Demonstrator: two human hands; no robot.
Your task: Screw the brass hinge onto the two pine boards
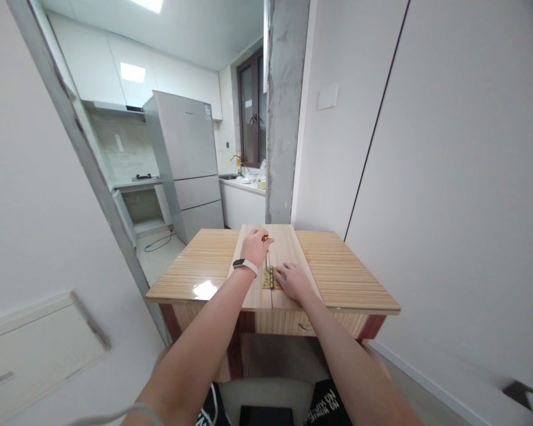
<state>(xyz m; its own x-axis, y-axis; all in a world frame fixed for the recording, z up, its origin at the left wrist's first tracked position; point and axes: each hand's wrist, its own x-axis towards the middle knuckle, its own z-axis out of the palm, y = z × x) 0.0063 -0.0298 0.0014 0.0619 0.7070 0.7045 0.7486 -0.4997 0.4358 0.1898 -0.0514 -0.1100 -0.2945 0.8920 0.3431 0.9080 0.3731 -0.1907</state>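
A tall refrigerator (186, 136) stands in the kitchen beyond a striped wooden table (337, 260), where two bare hands work over two pale boards, the left board (253, 300) and the right board (288, 242) lying flat side by side with a narrow seam between. The left hand (254, 244), fingers closed around a screwdriver (265, 238), holds it upright, its shaft reaching down toward a brass hinge (266, 281) at the near part of the boards. The right hand (295, 281) rests on the right board, bent fingertips at the hinge's right leaf; how tightly they close cannot be told. The hinge lies spread open across the seam, a leaf on each board — placement looks done, by all appearances. Screws are too small to make out — whether any is seated, and how much fastening is left, the view does not show.
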